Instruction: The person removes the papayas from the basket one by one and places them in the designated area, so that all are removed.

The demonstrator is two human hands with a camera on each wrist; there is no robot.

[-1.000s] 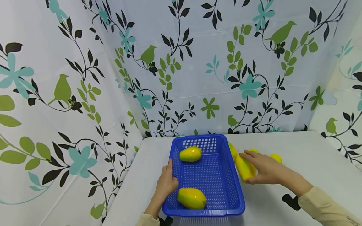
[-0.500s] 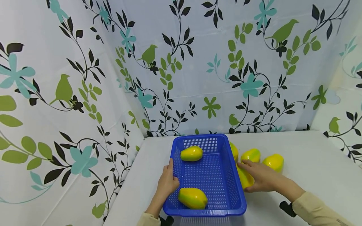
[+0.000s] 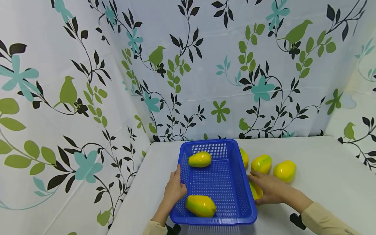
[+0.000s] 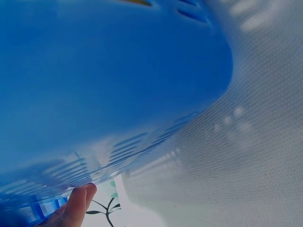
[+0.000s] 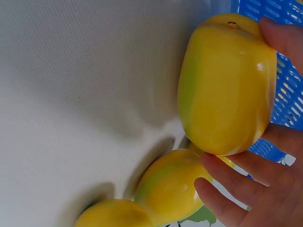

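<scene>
A blue plastic basket (image 3: 218, 182) stands on the white table with two yellow-green papayas inside, a far papaya (image 3: 200, 159) and a near papaya (image 3: 201, 206). My left hand (image 3: 174, 188) holds the basket's left side; in the left wrist view its fingertips (image 4: 79, 203) show at the slotted wall. Outside the right wall, my right hand (image 3: 271, 187) grips another papaya (image 5: 226, 85), thumb at one end and fingers along the other. That papaya is close against the basket, partly hidden by the hand in the head view.
Three more papayas lie right of the basket: one partly behind its wall (image 3: 244, 158), a middle one (image 3: 261, 164) and a right one (image 3: 285, 170). A curtain printed with birds and leaves (image 3: 217, 81) hangs along the back and sides of the table (image 3: 317, 182).
My right hand has drawn the papaya toward me and down along the basket's right side, uncovering the papayas behind it. The left hand stays on the basket.
</scene>
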